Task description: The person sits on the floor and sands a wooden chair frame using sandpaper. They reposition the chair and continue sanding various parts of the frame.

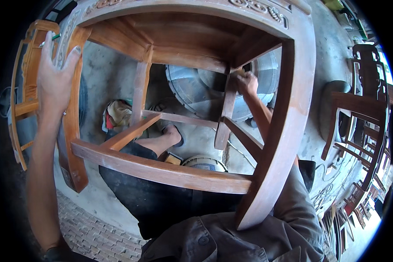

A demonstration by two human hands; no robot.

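- In front of the lap, a wooden chair, tilted so as to show the underside of the seat, with leg ends toward the body and carved trim along the upper edge
- At the near left leg of the chair, the left hand, laid against the wood with fingers stretched upward and thumb well apart from them, not clamped
- Through the frame at the far right leg, the right hand, fingers curled in close to the upper end of that leg; cannot tell whether clamped on the wood or on something small
- Across the front, a pale-worn lower rail joining both near legs, with thinner bars running back to the far legs
- Behind the right hand and far right leg, a big grey round metal piece on the concrete floor
- Beyond the far left leg, a heap of cloth; seen between the lower bars, a foot in a dark sandal
- Off to the left, an orange-brown chair; off to the right, dark wooden chairs
- At lower left, a strip of brick paving
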